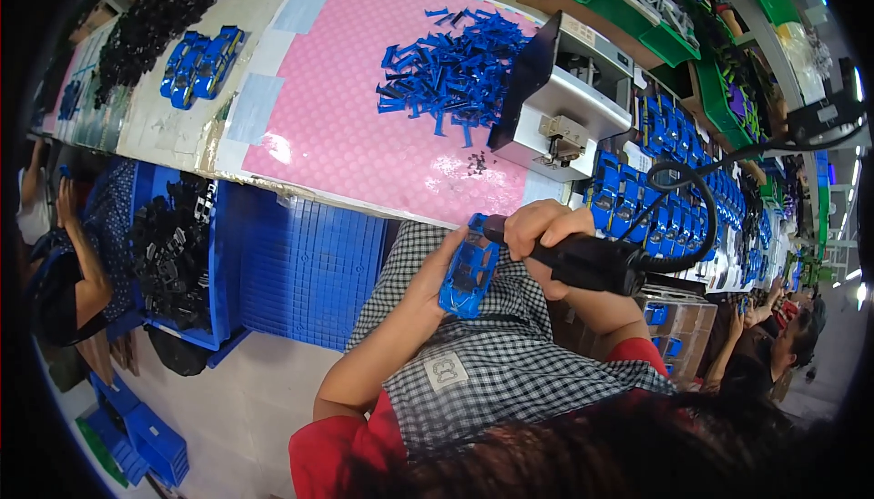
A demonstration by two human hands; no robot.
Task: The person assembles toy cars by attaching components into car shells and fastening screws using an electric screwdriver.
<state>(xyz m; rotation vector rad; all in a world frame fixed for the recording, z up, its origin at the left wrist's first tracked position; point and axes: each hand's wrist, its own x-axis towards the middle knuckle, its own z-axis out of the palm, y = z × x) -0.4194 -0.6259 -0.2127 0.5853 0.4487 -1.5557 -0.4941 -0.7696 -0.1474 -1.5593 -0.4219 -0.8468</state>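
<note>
A blue plastic toy car body (470, 273) lies in my left hand (434, 271), whose fingers close around its side in front of my checked apron. My right hand (543, 233) is wrapped round a black electric screwdriver (592, 262) with a coiled cable. The screwdriver's tip meets the far end of the car body; the exact contact point is too small to make out. Beyond my hands, a silver and black screw feeder (574, 98) stands on the pink mat (337, 135). A few tiny dark screws (480, 164) are scattered beside it.
A heap of small blue parts (455, 66) covers the mat's far side. Rows of blue car bodies (646, 198) stand at the right; two more (202, 66) sit at the left near black parts (155, 16). Blue crates (300, 258) are below the table. Other people work on both sides.
</note>
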